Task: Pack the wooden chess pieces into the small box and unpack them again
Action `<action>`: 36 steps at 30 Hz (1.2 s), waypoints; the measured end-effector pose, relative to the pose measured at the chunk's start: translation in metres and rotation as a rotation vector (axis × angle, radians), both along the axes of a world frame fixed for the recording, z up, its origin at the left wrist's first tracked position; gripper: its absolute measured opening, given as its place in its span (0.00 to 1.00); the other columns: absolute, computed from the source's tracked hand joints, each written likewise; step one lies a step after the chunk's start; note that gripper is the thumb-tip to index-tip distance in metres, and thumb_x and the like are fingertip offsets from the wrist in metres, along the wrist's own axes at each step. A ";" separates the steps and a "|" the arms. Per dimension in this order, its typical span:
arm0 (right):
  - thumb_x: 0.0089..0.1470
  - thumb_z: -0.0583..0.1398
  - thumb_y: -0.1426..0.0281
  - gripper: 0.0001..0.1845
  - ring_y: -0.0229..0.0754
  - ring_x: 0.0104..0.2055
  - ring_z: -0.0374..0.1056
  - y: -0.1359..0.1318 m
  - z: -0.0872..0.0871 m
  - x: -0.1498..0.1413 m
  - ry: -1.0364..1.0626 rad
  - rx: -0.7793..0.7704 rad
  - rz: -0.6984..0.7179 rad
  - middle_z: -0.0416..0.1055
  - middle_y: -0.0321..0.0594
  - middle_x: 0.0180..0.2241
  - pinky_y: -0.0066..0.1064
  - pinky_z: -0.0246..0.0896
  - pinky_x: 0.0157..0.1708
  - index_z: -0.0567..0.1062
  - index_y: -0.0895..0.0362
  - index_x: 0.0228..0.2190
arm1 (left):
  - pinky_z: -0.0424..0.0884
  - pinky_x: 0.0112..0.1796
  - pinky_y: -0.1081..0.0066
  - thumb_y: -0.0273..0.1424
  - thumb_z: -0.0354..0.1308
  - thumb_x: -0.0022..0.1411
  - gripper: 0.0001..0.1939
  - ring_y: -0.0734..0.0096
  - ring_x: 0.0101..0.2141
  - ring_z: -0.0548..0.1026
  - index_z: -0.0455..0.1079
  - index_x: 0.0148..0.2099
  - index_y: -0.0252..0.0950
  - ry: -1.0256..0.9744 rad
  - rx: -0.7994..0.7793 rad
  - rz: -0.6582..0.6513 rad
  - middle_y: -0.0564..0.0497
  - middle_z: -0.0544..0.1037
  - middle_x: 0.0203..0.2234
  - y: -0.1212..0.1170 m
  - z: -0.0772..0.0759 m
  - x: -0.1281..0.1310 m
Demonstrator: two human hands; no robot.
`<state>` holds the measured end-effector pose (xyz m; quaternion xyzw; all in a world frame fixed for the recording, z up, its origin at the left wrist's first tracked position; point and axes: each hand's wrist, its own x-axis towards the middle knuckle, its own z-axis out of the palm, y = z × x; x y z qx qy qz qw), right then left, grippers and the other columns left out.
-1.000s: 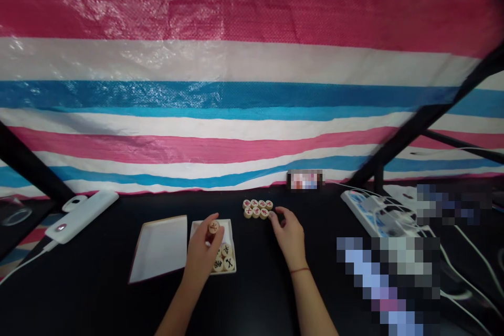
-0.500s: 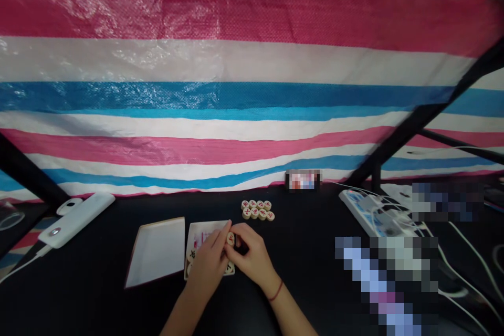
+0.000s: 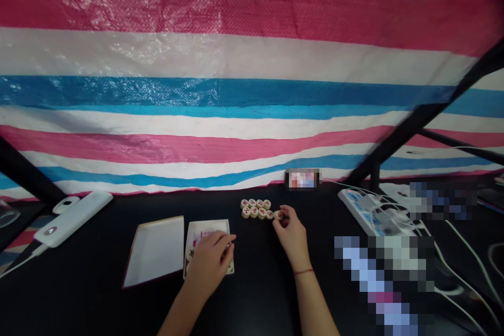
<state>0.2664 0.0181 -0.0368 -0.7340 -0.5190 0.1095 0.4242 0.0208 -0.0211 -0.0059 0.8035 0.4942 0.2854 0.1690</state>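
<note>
Right hand (image 3: 292,234)'s pinching a round piece (image 3: 278,215), red character up, at the right end of the front row (image 3: 258,213), which runs sideways. Left hand (image 3: 211,261)'s half-curled over the box (image 3: 208,224), grip unclear.

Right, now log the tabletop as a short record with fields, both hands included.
left hand: over the open box; whether it grips anything is hidden
right hand: fingers around a round piece at the lower row's right end
upper row: four pieces, red characters
lower row: four pieces, plus the one in the fingers
box contents: pieces, partly covered by the left hand
left of box: pale panel, lying flat
far right: power strip with cables
</note>
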 end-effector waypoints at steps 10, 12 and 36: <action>0.52 0.53 0.60 0.16 0.40 0.24 0.67 0.000 0.001 -0.008 -0.057 -0.054 0.088 0.75 0.41 0.31 0.31 0.62 0.28 0.72 0.55 0.38 | 0.72 0.45 0.62 0.27 0.49 0.64 0.14 0.62 0.40 0.76 0.74 0.46 0.40 -0.015 -0.033 -0.026 0.48 0.78 0.39 0.001 0.003 -0.001; 0.53 0.53 0.59 0.16 0.40 0.23 0.66 0.000 0.000 -0.008 -0.064 -0.074 0.098 0.74 0.40 0.29 0.31 0.61 0.28 0.73 0.55 0.37 | 0.71 0.45 0.62 0.27 0.49 0.64 0.13 0.62 0.40 0.76 0.74 0.46 0.40 -0.015 -0.020 -0.022 0.48 0.78 0.39 0.001 0.001 -0.001; 0.54 0.54 0.62 0.17 0.40 0.27 0.66 0.000 0.007 -0.019 -0.033 0.131 0.050 0.74 0.45 0.35 0.32 0.64 0.31 0.73 0.59 0.40 | 0.72 0.44 0.61 0.30 0.48 0.65 0.14 0.62 0.40 0.76 0.73 0.46 0.40 -0.049 0.029 -0.016 0.47 0.78 0.38 0.007 -0.004 -0.008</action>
